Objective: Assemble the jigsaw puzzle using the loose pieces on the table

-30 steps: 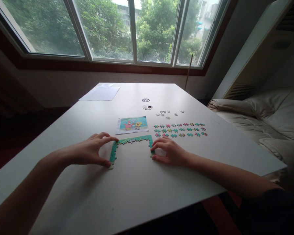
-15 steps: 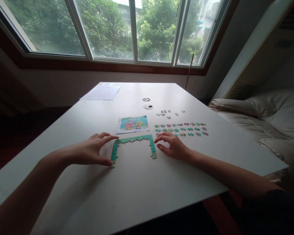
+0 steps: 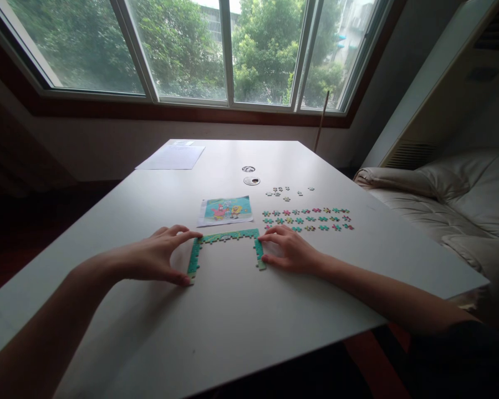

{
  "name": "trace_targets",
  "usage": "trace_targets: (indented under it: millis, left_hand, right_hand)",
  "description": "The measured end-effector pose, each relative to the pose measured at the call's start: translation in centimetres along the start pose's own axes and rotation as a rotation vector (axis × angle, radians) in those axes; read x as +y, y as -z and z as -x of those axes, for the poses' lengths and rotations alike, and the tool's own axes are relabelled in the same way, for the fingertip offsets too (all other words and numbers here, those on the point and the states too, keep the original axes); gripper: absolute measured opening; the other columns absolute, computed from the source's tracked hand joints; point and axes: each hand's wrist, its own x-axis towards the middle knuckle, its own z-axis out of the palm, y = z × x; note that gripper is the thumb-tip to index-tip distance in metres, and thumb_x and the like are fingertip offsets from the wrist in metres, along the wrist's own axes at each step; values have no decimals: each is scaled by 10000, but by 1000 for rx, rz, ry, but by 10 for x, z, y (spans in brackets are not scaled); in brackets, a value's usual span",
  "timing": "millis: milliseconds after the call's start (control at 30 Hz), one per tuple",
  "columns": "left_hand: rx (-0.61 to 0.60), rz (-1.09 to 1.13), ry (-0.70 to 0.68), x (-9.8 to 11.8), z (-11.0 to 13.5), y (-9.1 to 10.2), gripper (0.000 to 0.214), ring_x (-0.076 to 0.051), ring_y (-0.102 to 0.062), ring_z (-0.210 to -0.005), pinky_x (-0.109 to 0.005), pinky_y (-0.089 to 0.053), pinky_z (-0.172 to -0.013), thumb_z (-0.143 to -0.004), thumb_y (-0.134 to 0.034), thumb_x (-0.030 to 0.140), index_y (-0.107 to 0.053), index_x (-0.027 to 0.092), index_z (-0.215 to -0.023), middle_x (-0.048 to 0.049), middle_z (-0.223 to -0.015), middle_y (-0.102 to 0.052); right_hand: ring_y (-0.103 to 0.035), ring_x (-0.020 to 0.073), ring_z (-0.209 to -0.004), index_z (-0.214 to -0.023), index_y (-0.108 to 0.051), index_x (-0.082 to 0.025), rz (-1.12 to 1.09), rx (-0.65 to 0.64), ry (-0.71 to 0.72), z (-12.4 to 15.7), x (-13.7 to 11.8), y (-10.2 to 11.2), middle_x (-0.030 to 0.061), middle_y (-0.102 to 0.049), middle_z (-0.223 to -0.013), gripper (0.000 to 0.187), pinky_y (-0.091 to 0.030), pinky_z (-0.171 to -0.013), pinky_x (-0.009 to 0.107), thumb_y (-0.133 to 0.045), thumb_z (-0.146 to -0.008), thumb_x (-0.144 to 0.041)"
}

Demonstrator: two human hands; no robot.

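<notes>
A joined border of green jigsaw pieces (image 3: 228,235) lies on the white table (image 3: 224,327), with a top row and two side strips open toward me. My left hand (image 3: 160,254) touches its left strip, index finger at the upper corner and thumb at the lower end, fingers spread. On the other side, my right hand (image 3: 289,249) rests its fingertips and thumb against the outer edge of the right strip, fingers apart. Neither hand wraps round anything. Just beyond the border is a picture card (image 3: 227,210) with cartoon figures.
Loose jigsaw pieces (image 3: 311,219) lie in rows to the right, with more pale pieces (image 3: 278,192) behind them. Two round stickers or discs (image 3: 249,181) and a white sheet (image 3: 172,157) are farther back. A beige sofa (image 3: 432,194) stands at the right.
My right hand has shifted slightly left, and its fingertips now meet the border's right strip. My left hand stays nearly still.
</notes>
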Motion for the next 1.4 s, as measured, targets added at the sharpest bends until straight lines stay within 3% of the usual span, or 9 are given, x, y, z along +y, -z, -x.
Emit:
trace_targets:
  millis: [200, 800, 1400]
  left_hand:
    - [8, 7, -6, -3, -1, -1, 992, -364, -279, -1324, -453, -337, -1042, -510, -681, 706, -358, 371, -1386, -51, -1437, -363]
    - [4, -12, -12, -5, -1, -2, 998, -345, -293, -1323, -424, -338, -1047, -512, -677, 703, -362, 346, -1389, -46, -1443, -366]
    - [7, 11, -7, -4, 1, -1, 996, -370, -283, -1326, -452, -350, -1031, -491, -701, 676, -383, 353, -1377, -60, -1447, -360]
  right_hand:
    - [-546, 232, -1020, -1122, -625, -186, -7, 2, 22, 0, 0, 1, 110, -604, -1101, 364, -447, -900, 405, -623, -802, -360]
    - [-530, 263, -1087, -1180, -593, -182, 19, -47, 67, 3, 3, 5, 127, -585, -1166, 562, -422, -940, 426, -676, -725, -502]
    - [-517, 264, -1103, -1195, -580, -176, 30, -49, 61, 4, 3, 4, 131, -578, -1181, 580, -412, -953, 432, -678, -725, -502]
